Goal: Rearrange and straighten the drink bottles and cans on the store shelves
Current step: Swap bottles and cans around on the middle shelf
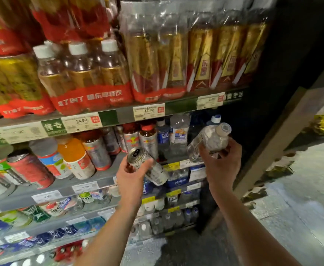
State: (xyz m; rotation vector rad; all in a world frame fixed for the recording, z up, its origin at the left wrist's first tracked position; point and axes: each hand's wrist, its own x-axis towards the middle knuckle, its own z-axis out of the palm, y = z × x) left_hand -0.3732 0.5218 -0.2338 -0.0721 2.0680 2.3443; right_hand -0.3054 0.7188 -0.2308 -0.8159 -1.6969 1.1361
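Note:
My left hand (133, 180) grips a tall silver can (158, 174), tilted with its top toward the upper left, in front of the second shelf (103, 180). My right hand (220, 166) holds a clear bottle (208, 142) with a pale cap, tilted toward the upper right, just off the shelf's right end. On that shelf stand an orange drink bottle (76, 158), a red can (31, 170), red-capped brown bottles (147, 140) and clear blue-labelled bottles (178, 136).
The top shelf (119, 115) carries shrink-wrapped multipacks of gold-and-red bottles (92, 77). Lower shelves hold small bottles and cans (169, 219). A dark end panel (263, 131) bounds the shelving on the right. Grey floor (301, 198) lies beyond, with litter along it.

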